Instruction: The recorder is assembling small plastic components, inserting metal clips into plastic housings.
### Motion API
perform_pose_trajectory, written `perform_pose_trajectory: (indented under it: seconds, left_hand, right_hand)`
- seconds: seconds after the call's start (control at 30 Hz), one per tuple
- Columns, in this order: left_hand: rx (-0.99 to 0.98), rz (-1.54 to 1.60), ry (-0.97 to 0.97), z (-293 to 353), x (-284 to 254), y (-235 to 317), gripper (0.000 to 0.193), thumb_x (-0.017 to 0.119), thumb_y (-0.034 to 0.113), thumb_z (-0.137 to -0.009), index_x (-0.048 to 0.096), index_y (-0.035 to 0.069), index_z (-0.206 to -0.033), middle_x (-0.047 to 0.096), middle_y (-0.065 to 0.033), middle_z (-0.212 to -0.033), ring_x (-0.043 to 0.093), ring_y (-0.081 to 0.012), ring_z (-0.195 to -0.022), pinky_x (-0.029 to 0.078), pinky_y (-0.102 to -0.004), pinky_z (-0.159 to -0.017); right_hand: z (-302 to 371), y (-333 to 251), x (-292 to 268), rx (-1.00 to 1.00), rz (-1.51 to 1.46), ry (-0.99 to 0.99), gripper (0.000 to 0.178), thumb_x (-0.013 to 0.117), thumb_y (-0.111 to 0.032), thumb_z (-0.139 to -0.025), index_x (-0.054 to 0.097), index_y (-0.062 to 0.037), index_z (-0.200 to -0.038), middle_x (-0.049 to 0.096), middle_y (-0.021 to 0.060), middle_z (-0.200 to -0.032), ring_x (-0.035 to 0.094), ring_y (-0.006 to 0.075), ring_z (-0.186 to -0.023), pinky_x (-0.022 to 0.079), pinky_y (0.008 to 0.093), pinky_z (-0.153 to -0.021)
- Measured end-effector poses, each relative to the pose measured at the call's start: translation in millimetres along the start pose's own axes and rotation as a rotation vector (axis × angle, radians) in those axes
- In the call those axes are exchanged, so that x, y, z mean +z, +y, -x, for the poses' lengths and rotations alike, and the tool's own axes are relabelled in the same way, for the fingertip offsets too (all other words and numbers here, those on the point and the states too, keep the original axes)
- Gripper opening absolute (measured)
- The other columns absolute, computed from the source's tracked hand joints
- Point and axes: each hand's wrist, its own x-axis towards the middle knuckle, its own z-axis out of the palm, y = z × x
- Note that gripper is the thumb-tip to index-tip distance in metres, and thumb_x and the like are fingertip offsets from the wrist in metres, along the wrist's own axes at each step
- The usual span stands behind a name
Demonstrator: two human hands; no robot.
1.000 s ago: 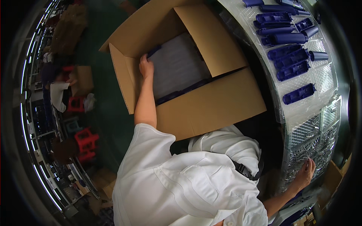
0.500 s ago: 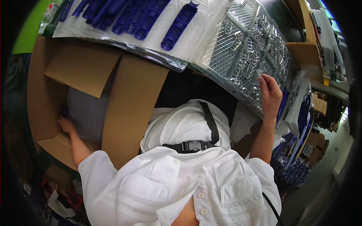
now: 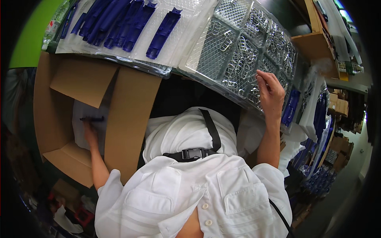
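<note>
- The person's left hand (image 3: 90, 133) reaches into an open cardboard box (image 3: 131, 119) on the left, its fingers at the left end of a dark blue part (image 3: 96, 119); shadow hides how firmly they close, so the grip cannot be told.
- That part lies crosswise over a pale sheet (image 3: 81, 107) inside the box.
- The right hand (image 3: 272, 94) is raised at the near right side of a clear compartmented tray (image 3: 212, 59), its fingers bent and narrow; whether they pinch anything cannot be told.
- Loose metal clips (image 3: 239, 63) fill several of the tray's compartments, with fewer in those to the left.
- Left of the tray, on the sheet-covered tabletop (image 3: 182, 37), one blue shell (image 3: 163, 33) lies apart from a close group of blue shells (image 3: 109, 25).
- A clear bottle (image 3: 54, 24) lies at the far left.
</note>
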Motion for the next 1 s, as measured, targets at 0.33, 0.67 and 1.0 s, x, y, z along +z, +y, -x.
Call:
perform_pose_trajectory:
  seconds: [0.33, 0.67, 1.0]
  left_hand:
    - [-1.051, 0.211, 0.009, -82.0, 66.9, -4.2, 0.071, 0.082, 0.054, -0.077, 0.075, -0.011, -0.105, 0.075, -0.0260, -0.108, 0.071, -0.0361, -0.105, 0.054, -0.0469, -0.089]
    - [-1.062, 1.574, 0.361, -52.0, -27.6, 12.4, 0.043, 0.071, 0.028, -0.093, 0.062, 0.004, -0.128, 0.065, -0.0105, -0.125, 0.064, -0.0237, -0.108, 0.054, -0.0402, -0.092]
    - [-0.338, 2.771, -0.330, -39.9, -205.7, 299.0, 0.063, 0.053, 0.020, -0.102, 0.030, -0.005, -0.156, 0.055, -0.0128, -0.125, 0.052, -0.0171, -0.085, 0.047, -0.0304, -0.067]
  right_hand:
    - [8.0, -11.0, 5.6, 0.091, -0.001, 0.131, 0.013, 0.077, -0.006, -0.088, 0.073, -0.0068, -0.101, 0.071, 0.0059, -0.096, 0.068, 0.0192, -0.083, 0.056, 0.0318, -0.072]
    - [-6.1, -8.1, 2.8, -0.352, 0.509, -0.118, 0.001, 0.064, -0.006, -0.082, 0.063, -0.0052, -0.081, 0.059, 0.0087, -0.090, 0.062, 0.0267, -0.086, 0.054, 0.0375, -0.071]
    - [-13.7, -14.6, -14.1, -0.202, -0.010, -0.085, 0.042, 0.063, -0.003, -0.084, 0.066, -0.0031, -0.125, 0.064, 0.0090, -0.081, 0.066, 0.0225, -0.067, 0.053, 0.0363, -0.063]
